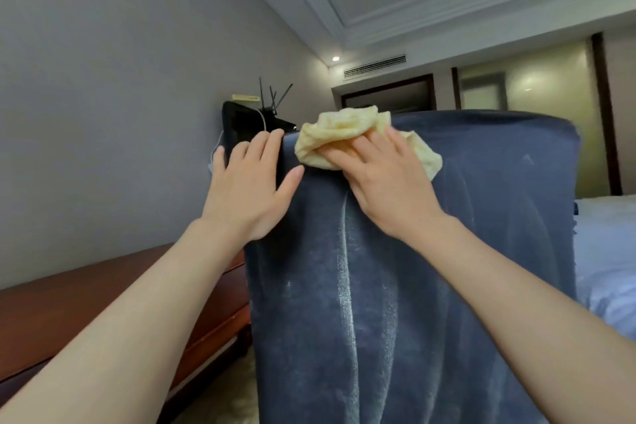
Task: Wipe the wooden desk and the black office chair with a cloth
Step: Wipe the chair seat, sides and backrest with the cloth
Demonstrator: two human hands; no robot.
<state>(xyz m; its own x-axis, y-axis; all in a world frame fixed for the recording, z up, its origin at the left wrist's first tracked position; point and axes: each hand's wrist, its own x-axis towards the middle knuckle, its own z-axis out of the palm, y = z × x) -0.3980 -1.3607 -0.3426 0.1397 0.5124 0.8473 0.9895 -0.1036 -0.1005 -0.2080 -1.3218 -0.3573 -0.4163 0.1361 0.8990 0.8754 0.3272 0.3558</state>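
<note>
Right hand (pixel 382 182), fingers straight, presses a crumpled yellow cloth (pixel 344 129) onto the top edge of the blue-draped chair back (pixel 447 251). Left hand (pixel 247 189), fingers spread, rests at its corner.

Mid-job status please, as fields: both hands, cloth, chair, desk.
left hand: fingers straight, resting on the left edge of the chair back
right hand: pressing the yellow cloth against the top of the chair back
cloth state: bunched
chair covering: blue-grey cover draped over it
wooden desk: left of the chair, no hand on it
</note>
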